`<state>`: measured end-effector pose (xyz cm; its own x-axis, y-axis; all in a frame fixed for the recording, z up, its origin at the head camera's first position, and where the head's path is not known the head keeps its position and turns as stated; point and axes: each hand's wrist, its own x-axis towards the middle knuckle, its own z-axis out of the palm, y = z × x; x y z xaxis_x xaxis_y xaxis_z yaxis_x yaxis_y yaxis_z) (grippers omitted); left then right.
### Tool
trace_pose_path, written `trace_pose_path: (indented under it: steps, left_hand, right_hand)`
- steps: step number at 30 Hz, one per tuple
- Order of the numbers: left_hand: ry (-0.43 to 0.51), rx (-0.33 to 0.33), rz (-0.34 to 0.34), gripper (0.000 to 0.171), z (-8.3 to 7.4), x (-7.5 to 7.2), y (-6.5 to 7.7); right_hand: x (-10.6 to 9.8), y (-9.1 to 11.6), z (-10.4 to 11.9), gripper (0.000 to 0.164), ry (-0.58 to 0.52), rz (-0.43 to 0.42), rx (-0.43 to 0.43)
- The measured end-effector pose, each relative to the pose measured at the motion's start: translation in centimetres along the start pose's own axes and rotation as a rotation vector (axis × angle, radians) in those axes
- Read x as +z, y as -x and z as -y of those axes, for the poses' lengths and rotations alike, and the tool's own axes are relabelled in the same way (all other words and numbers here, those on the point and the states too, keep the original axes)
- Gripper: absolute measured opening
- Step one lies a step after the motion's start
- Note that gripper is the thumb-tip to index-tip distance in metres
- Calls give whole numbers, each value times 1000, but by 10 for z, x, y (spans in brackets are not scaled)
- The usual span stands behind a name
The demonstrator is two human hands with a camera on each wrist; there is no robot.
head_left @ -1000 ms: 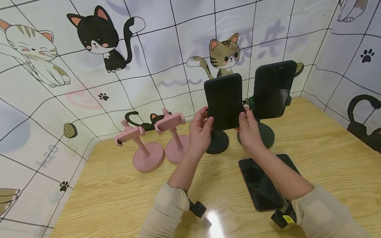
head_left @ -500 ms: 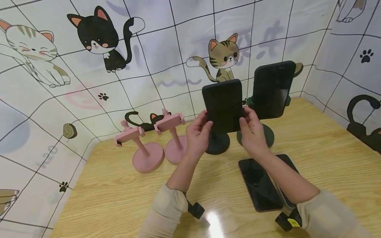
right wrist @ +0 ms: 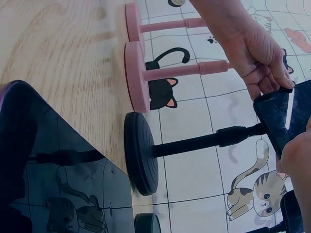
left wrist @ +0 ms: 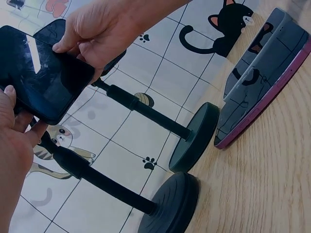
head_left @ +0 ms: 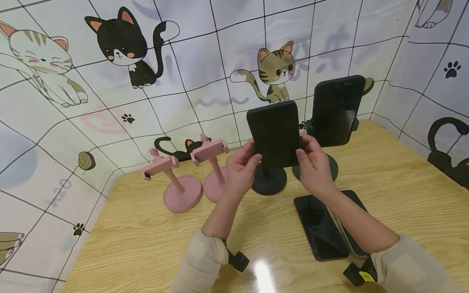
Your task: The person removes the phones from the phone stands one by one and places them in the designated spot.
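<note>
Between my two hands a black smartphone (head_left: 276, 134) stands upright, its dark screen facing me, at the head of a black phone stand (head_left: 269, 181). My left hand (head_left: 240, 170) grips its left edge, thumb in front and fingers behind. On the opposite edge my right hand (head_left: 315, 166) does the same, thumb on the lower right of the front. The left wrist view shows the black stand's pole (left wrist: 112, 186) rising to the back of the smartphone; its holder is mostly hidden. Just right, a second smartphone (head_left: 337, 112) sits in a dark green stand (head_left: 332, 169).
Two pink phone stands (head_left: 182, 193) (head_left: 214, 183) with bare holders are at the left. A red-edged phone (head_left: 318, 228) lies flat on the wooden table (head_left: 146, 244), beside another phone (head_left: 357, 234) under my right forearm. A cat-print cloth (head_left: 205, 53) hangs behind.
Both hands have come down slightly with the smartphone, and its top leans more toward the left. The black stand's base has shifted a little toward me. The other stands have stayed put.
</note>
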<state>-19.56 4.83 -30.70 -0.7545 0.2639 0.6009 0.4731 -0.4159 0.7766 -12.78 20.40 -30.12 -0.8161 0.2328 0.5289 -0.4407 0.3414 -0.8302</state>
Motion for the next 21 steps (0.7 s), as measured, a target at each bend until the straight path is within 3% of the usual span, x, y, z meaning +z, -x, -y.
trace_pose_path:
  steps: [7,13,17,21]
  left_hand:
    - [15,18,61,52,-11,-2,8]
    - [-29,28,92,69,-29,-3,18]
    - [23,64,134,52,-41,-4,26]
    - [118,31,181,34,-50,-5,36]
  right_hand:
    - [-2,12,11,28,-82,-18,-71]
    - [-3,25,24,23,-288,13,-110]
    - [-2,34,31,26,-415,53,-115]
    - [-1,42,36,27,-442,68,-137]
